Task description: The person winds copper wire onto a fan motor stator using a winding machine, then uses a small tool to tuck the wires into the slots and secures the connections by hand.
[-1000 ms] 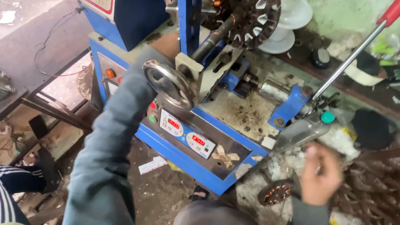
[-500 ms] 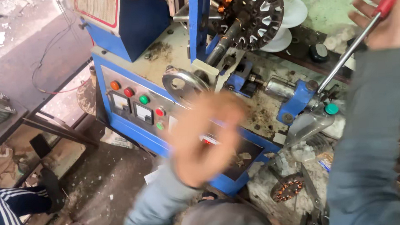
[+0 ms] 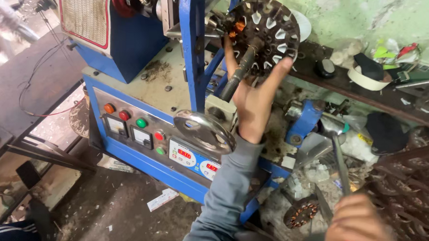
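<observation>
Two hands busy, left hand (image 3: pixel 253 102) fingers spread against slotted stator disc (image 3: pixel 267 34) on blue machine (image 3: pixel 139 56), right hand (image 3: pixel 358 221) fingers closed round lever (image 3: pixel 340 161).

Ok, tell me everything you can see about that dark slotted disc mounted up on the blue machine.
The slotted disc is a round, dark, metal-looking core ringed with pale teardrop-shaped slots, with a bit of orange showing near its left edge. It sits upright on a dark shaft running through its centre, beside the blue upright post. The left hand reaches up to it, fingers spread against its lower rim.
</observation>
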